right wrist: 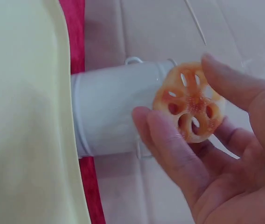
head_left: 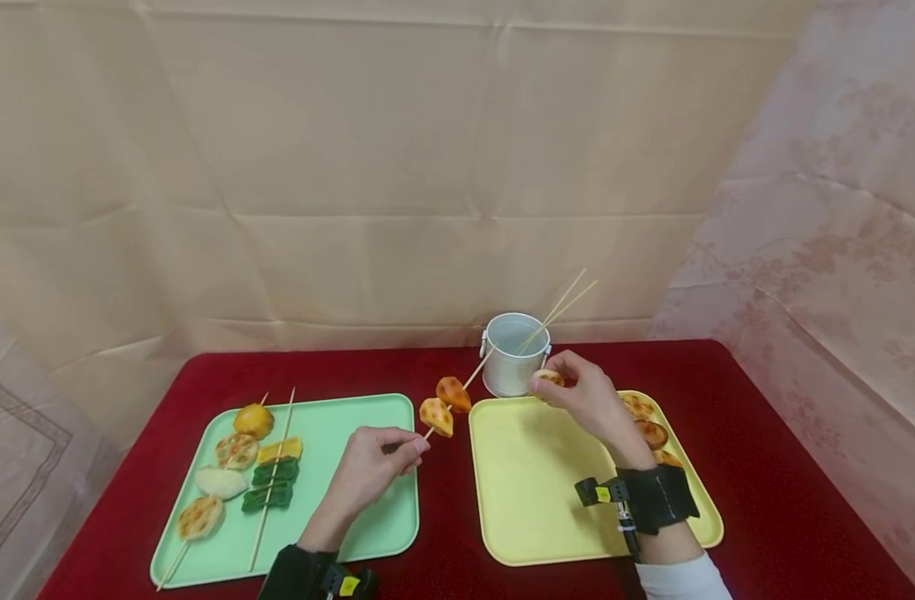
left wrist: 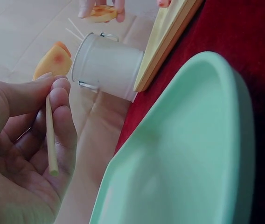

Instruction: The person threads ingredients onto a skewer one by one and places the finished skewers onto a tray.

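Note:
My left hand [head_left: 373, 467] pinches a wooden skewer [left wrist: 52, 140] near its lower end, between the two trays. Two browned pieces are threaded on it: a yellow one [head_left: 437, 416] lower down and an orange one [head_left: 453, 393] above, with the bare tip pointing up and right. My right hand [head_left: 588, 400] holds a lotus root slice [right wrist: 191, 103] by its edge between thumb and fingers, over the far edge of the yellow tray [head_left: 536, 500]. The slice has several holes and is apart from the skewer. Behind it stands a white bucket [head_left: 507, 371].
On the green tray [head_left: 360, 546] at left lie two loaded skewers, one with a green folded piece [head_left: 268, 497], the other with lotus slices [head_left: 200, 518]. Loose browned pieces [head_left: 652, 433] line the yellow tray's right side. Thin sticks [head_left: 570, 302] lean in the bucket.

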A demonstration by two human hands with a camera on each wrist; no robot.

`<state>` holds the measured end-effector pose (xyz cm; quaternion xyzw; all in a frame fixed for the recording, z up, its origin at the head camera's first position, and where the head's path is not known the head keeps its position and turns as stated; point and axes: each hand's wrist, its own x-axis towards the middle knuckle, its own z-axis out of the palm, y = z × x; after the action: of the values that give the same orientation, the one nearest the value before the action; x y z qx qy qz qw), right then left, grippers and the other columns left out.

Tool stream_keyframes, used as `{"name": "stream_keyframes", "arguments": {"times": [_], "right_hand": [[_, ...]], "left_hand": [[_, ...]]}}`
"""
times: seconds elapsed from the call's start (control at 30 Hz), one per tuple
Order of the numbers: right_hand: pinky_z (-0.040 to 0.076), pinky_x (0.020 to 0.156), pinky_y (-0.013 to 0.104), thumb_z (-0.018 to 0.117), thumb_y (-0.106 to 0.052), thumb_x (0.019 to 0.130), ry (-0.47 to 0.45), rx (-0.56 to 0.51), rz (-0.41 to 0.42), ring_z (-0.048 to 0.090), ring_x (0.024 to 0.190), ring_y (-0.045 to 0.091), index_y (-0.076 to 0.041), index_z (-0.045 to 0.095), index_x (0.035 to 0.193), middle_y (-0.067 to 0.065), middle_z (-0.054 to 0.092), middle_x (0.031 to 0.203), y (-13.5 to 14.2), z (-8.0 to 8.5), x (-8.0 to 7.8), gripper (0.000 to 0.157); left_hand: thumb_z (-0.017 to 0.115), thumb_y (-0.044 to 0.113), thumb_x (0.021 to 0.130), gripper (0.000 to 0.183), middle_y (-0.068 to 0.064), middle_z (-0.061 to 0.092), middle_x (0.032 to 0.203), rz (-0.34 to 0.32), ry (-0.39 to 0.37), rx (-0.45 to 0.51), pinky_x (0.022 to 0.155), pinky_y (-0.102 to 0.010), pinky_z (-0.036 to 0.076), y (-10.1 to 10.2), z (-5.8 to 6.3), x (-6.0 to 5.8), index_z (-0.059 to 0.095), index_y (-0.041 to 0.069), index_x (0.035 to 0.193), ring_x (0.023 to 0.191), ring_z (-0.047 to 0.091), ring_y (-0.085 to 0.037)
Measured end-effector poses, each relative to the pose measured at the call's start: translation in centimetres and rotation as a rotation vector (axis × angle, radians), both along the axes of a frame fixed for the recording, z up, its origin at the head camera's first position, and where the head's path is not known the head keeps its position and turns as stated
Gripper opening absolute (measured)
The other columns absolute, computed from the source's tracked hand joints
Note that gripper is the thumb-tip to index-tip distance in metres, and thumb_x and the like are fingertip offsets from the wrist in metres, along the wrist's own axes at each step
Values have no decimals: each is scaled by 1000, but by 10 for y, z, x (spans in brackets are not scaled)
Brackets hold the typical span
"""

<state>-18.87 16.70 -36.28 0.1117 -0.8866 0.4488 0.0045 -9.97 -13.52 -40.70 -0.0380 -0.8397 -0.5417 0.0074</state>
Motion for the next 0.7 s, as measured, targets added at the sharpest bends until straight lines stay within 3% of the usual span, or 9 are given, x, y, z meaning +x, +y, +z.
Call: {"name": "stream_keyframes", "arguments": {"times": [0.1, 0.23, 0.5, 0.7], "right_hand": [[56, 71, 29, 74, -32, 84, -7, -100, 4, 61, 80, 23, -6, 60, 100, 10, 63, 91, -2, 0, -1, 34], [56, 70, 27, 73, -24, 85, -14, -149, -11, 65, 80, 22, 0, 61, 104, 15, 65, 95, -4, -1, -2, 32], [55, 72, 27, 69, -20, 89, -50, -212, -42, 67, 84, 23, 3, 60, 117, 20, 65, 102, -6, -1, -3, 37], [55, 73, 26, 70, -23, 88, -94, -355, -66, 69, 82, 18, 5, 58, 123, 22, 67, 106, -9, -1, -3, 46]], "left_hand": [[71, 25, 87, 20, -2, 68, 70, -1, -2, -1, 57, -26, 51, -1, -1, 0, 77, 6, 90, 62, 63, -11], [71, 24, 87, 20, -3, 68, 70, 1, 4, 7, 57, -25, 49, -3, -1, 1, 77, 5, 90, 63, 63, -12], [71, 26, 87, 22, -3, 69, 71, -11, 9, 10, 58, -26, 50, -3, -3, -1, 77, 5, 90, 63, 64, -12], [71, 25, 86, 20, 0, 68, 72, -55, 31, 7, 58, -24, 49, -3, -3, 0, 78, 6, 90, 63, 62, -12]]}}
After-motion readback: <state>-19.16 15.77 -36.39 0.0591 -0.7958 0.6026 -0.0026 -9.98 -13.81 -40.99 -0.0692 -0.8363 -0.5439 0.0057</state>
